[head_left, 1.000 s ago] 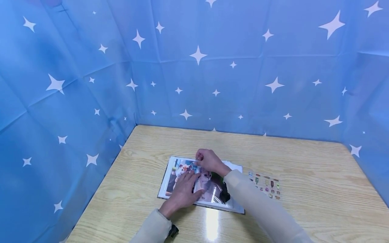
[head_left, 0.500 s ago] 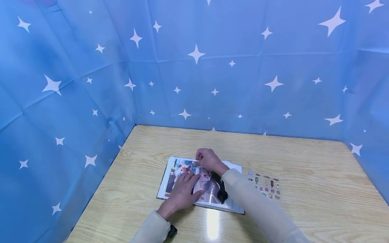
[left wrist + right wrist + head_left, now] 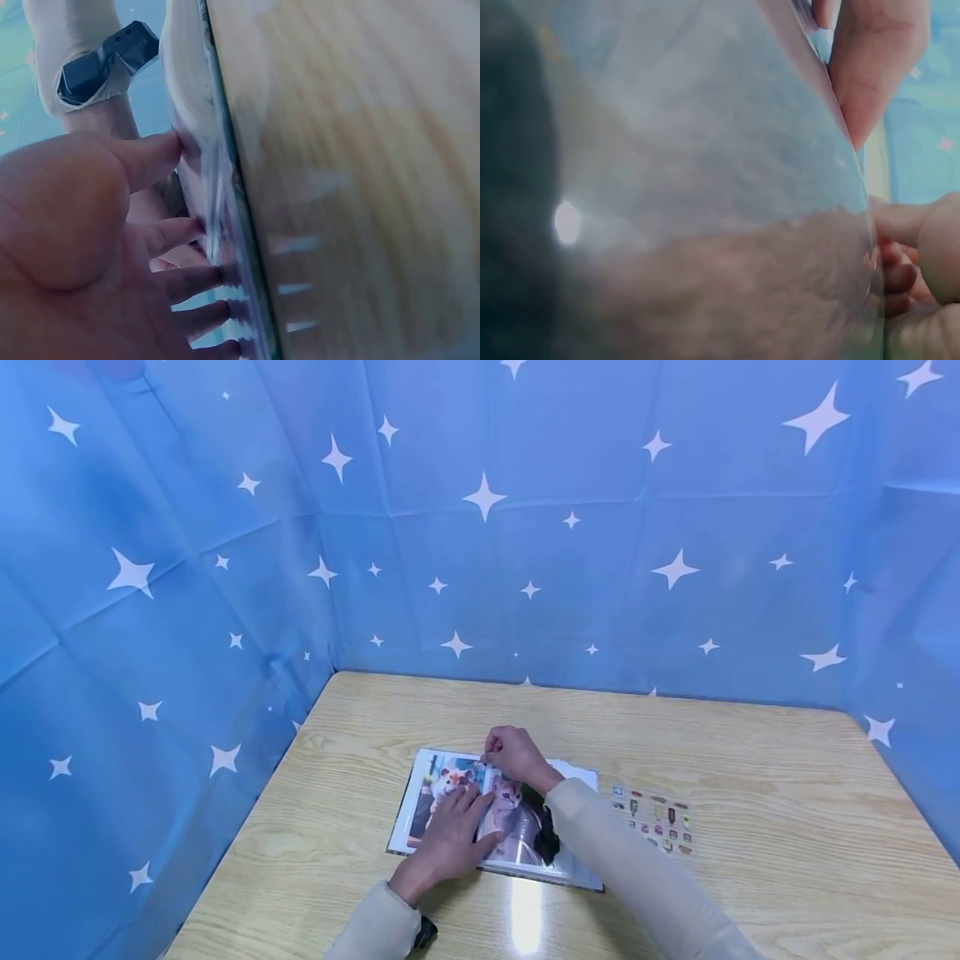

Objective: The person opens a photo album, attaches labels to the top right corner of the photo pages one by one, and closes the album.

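An open photo album point(image 3: 403, 827) lies on the table, with a hamster picture on its left page and a kitten picture point(image 3: 498, 810) under glossy clear film on its right page. My left hand point(image 3: 448, 839) rests on the album across its middle, fingers spread, fingertips touching the pages. In the left wrist view, its fingertips press against the clear film point(image 3: 214, 195). My right hand point(image 3: 516, 753) reaches across to the top of the album near the fold. Its thumb and curled fingers pinch the edge of the album page point(image 3: 780, 187); the exact hold is partly hidden.
A clear sheet of small colourful stickers point(image 3: 660, 818) lies right of the album, partly behind the right sleeve point(image 3: 637, 868). Wooden tabletop point(image 3: 787, 793) extends around both. Blue curtains point(image 3: 570, 552) with white stars stand along the back and sides.
My right hand's fingertips have shifted very slightly upward at the album's top edge. The left hand stays in place on the pages.
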Demonstrator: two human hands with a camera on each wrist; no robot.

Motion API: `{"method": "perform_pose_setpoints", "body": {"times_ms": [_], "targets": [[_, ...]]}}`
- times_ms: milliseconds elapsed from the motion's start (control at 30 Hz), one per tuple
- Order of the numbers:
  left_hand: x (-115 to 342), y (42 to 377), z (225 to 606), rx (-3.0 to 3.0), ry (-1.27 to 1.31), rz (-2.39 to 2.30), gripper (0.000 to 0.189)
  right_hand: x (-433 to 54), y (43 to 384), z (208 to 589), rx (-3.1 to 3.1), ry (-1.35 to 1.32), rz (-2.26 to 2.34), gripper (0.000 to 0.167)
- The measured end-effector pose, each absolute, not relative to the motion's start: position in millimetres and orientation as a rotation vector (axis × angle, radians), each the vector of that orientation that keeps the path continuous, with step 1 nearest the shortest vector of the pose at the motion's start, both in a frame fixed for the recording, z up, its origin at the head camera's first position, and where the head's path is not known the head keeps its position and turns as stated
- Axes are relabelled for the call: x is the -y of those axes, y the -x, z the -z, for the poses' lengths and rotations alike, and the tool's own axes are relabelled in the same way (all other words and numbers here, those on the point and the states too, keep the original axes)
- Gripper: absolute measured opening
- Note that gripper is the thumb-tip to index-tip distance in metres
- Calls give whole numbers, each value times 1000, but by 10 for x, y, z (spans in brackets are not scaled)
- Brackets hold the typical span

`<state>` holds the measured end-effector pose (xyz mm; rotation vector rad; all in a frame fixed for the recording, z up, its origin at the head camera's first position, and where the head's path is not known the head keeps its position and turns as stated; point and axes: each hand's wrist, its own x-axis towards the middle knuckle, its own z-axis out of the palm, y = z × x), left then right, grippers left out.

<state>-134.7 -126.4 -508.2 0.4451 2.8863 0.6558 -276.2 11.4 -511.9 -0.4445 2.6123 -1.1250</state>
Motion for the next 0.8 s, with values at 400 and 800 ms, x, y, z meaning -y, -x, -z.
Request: {"method": "perform_pose_setpoints", "body": {"times_ms": [400,800], "targets": [[1226,1309,5043,-2829,-423,-593,64,-352,2678,5027,-2597,618,1231,5],[1191,1320,4993,-2817,-409,-685,64,-902,2549,4816,-2598,704,1271,4]]}}
